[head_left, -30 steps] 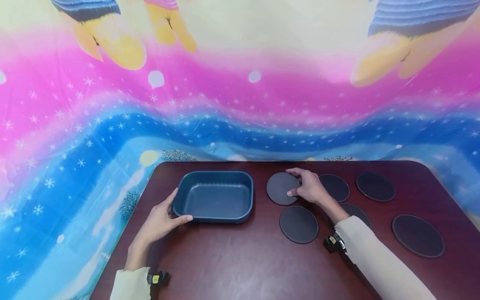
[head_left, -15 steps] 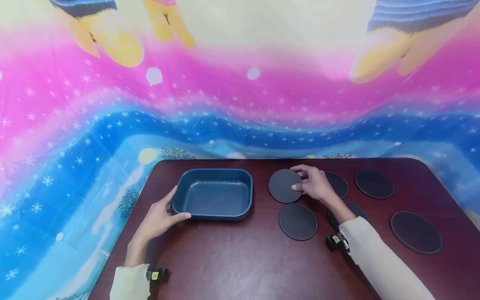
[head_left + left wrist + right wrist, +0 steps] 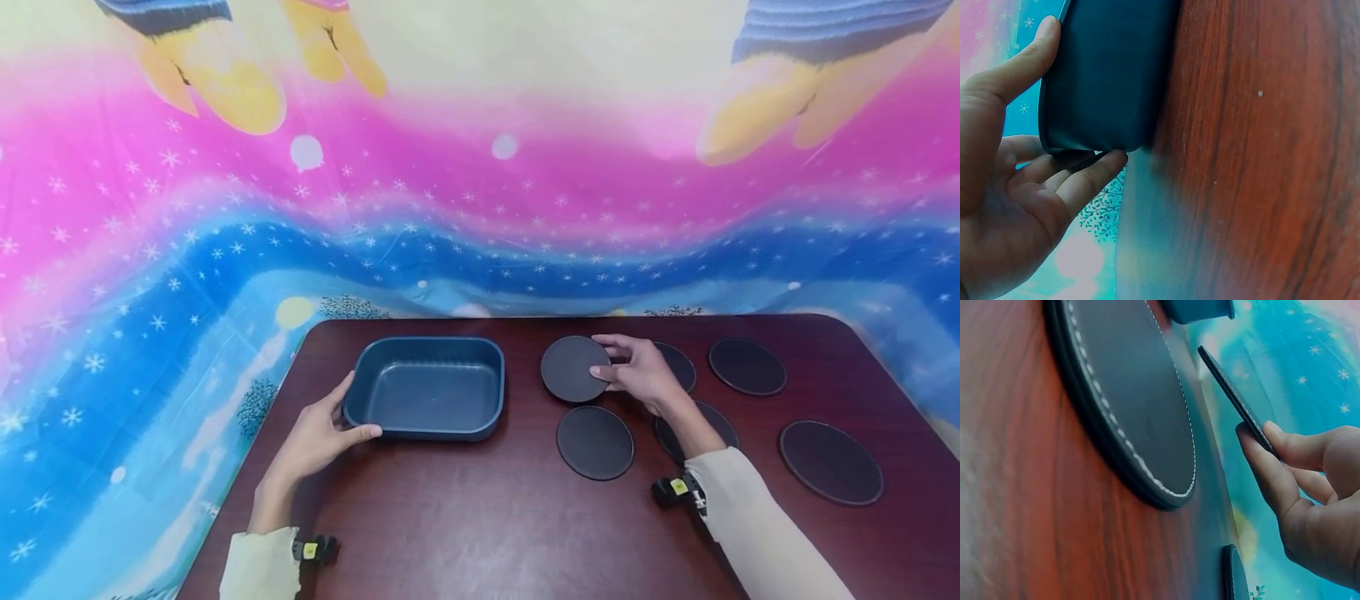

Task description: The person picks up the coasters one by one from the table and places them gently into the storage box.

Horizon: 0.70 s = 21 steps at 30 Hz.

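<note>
My right hand (image 3: 641, 371) pinches a round black coaster (image 3: 572, 369) by its right edge, thumb on one face and fingers behind. In the right wrist view this coaster (image 3: 1233, 394) shows nearly edge-on and tilted, raised over the table. My left hand (image 3: 315, 442) holds the near left corner of a dark blue rectangular container (image 3: 427, 432), whose inside is bare. The left wrist view has the thumb (image 3: 1047, 37) at the container's rim and the fingers (image 3: 1094, 181) against its end wall.
Another coaster (image 3: 596, 443), with white edge stitching in the right wrist view, lies just in front of the held one. More coasters rest on the right, including one at the back (image 3: 747, 367) and one nearer (image 3: 830, 462). A patterned cloth (image 3: 480, 208) hangs behind the brown table (image 3: 450, 517).
My right hand has shifted slightly right with the coaster, which now tilts up off the table. My left hand stays on the container.
</note>
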Each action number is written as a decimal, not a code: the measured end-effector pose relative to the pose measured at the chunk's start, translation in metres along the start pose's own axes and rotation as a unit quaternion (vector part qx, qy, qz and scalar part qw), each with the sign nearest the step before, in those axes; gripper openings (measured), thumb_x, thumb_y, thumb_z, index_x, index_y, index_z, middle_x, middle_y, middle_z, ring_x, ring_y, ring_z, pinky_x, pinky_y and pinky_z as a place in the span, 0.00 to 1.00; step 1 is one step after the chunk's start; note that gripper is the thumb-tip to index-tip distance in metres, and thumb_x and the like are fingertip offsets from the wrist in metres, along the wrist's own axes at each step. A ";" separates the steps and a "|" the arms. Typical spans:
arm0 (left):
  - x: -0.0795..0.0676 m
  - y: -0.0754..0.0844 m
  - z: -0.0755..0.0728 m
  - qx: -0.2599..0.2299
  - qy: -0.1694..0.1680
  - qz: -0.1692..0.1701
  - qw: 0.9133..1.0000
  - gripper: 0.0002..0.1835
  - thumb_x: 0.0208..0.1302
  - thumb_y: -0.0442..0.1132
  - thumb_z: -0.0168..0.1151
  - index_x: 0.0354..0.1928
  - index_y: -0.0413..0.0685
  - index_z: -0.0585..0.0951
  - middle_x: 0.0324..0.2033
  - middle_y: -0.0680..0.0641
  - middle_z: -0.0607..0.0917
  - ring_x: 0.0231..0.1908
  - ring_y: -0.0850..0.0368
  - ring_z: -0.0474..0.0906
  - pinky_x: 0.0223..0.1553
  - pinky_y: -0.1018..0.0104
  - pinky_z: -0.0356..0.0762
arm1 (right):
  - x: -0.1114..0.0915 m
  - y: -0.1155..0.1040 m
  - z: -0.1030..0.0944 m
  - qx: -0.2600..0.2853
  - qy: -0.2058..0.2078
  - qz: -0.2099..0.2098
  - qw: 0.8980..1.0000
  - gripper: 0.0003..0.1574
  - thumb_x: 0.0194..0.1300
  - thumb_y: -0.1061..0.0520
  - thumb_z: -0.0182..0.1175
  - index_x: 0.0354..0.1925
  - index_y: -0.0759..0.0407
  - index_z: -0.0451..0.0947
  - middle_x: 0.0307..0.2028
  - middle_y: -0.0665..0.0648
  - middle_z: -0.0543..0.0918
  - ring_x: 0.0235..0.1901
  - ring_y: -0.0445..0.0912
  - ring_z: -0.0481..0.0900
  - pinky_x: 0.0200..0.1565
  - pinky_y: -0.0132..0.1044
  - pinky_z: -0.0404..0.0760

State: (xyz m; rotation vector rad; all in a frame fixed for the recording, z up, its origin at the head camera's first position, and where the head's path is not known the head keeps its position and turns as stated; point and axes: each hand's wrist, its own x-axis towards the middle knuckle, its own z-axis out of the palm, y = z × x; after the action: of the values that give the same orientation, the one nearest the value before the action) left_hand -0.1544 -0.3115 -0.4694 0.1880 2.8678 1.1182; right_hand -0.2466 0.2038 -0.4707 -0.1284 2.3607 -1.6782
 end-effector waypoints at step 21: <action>0.001 0.001 0.002 -0.003 -0.002 -0.007 1.000 0.62 0.64 0.59 0.77 0.87 0.42 0.50 0.75 0.27 0.72 0.64 0.33 0.84 0.56 0.46 0.88 | -0.015 0.001 0.001 0.060 0.013 0.011 0.998 0.43 0.77 0.62 0.65 0.83 0.58 0.62 0.72 0.76 0.74 0.41 0.36 0.90 0.45 0.33 0.91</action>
State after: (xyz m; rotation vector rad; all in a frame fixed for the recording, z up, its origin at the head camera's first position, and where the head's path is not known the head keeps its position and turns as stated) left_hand -0.1548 -0.3096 -0.4702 0.1702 2.8576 1.1227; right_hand -0.2316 0.2069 -0.4701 -0.0589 2.2636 -1.8150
